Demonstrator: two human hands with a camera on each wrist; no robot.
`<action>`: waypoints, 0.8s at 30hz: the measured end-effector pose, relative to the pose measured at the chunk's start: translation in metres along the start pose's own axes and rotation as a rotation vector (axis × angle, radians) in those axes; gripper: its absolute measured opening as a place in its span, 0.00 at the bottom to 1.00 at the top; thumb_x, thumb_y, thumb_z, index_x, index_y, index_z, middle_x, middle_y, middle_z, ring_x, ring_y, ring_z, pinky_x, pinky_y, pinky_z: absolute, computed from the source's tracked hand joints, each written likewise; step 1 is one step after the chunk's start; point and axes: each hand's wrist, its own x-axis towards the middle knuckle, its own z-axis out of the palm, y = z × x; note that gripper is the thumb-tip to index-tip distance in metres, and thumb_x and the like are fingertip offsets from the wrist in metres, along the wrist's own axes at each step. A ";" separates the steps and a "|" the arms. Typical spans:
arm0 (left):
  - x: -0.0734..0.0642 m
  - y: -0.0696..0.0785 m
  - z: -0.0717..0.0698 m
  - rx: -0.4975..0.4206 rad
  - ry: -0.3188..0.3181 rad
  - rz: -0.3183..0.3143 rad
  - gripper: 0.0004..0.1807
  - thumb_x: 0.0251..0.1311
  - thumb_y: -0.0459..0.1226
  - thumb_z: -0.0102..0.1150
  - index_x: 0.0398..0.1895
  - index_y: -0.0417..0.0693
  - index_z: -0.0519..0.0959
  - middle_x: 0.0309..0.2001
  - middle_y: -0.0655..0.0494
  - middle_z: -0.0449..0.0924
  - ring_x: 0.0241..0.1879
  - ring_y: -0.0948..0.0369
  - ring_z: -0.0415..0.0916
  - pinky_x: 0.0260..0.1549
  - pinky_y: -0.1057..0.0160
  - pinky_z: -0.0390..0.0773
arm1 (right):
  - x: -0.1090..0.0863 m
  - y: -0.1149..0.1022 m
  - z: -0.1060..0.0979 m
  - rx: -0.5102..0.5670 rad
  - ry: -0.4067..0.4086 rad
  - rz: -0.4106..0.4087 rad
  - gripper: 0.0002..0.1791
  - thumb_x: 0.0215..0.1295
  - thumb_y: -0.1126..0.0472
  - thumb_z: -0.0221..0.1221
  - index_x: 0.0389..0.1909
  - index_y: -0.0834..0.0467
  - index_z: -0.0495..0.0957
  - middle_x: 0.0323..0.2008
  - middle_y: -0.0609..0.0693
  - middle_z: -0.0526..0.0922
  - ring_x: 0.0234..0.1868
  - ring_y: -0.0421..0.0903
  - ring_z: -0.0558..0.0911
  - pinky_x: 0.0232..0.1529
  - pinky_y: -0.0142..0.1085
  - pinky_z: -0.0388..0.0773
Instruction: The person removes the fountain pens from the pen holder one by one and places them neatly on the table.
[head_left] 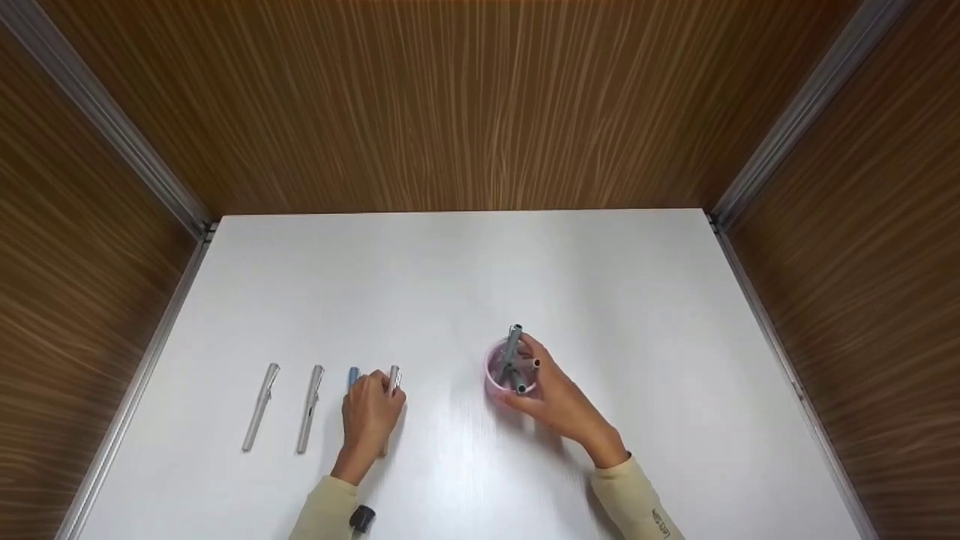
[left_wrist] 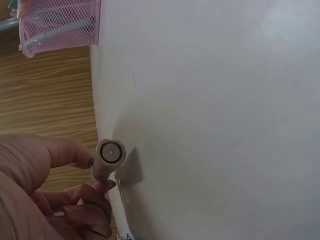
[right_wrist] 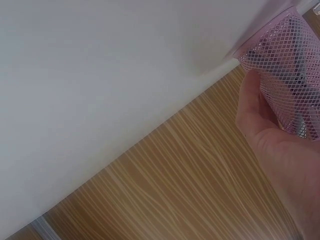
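Note:
My left hand [head_left: 369, 411] pinches a pale beige pen [head_left: 394, 377] between thumb and fingertips. In the left wrist view the end of this pen [left_wrist: 108, 159] points at the camera. Just left of that hand, a blue-capped pen [head_left: 353, 374] is partly hidden behind the fingers. My right hand [head_left: 564, 409] curls round a pink mesh pen cup [head_left: 491, 388], thumb on the near side and fingers along the right and far side. Several pens stand in the cup, a grey-green one [head_left: 513, 343] leaning out past the rim.
Two silver pens, one farther left [head_left: 260, 407] and one nearer the left hand [head_left: 310, 409], lie side by side on the white table [head_left: 600, 285]. Wood-grain panels [head_left: 465, 105] close in the back and both sides, with metal rails [head_left: 765, 112] at the corners.

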 end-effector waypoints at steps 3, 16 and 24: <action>-0.001 0.000 0.001 0.024 0.005 0.012 0.05 0.60 0.26 0.71 0.28 0.34 0.83 0.26 0.49 0.78 0.27 0.52 0.79 0.27 0.50 0.82 | 0.000 0.000 0.000 -0.009 0.000 0.000 0.59 0.67 0.43 0.76 0.88 0.53 0.50 0.73 0.56 0.73 0.70 0.55 0.77 0.69 0.56 0.73; -0.002 -0.003 0.004 0.048 0.035 0.056 0.08 0.58 0.23 0.70 0.28 0.34 0.78 0.25 0.47 0.76 0.25 0.50 0.79 0.25 0.47 0.83 | 0.001 0.000 0.000 -0.022 0.001 0.006 0.59 0.67 0.46 0.77 0.88 0.55 0.50 0.74 0.57 0.73 0.71 0.56 0.76 0.69 0.56 0.73; -0.001 -0.002 0.006 0.107 0.037 0.094 0.10 0.57 0.23 0.72 0.33 0.27 0.78 0.26 0.43 0.77 0.26 0.48 0.80 0.25 0.47 0.84 | 0.002 -0.001 0.000 -0.030 0.005 -0.001 0.58 0.67 0.48 0.77 0.87 0.56 0.51 0.73 0.58 0.73 0.70 0.56 0.76 0.68 0.55 0.74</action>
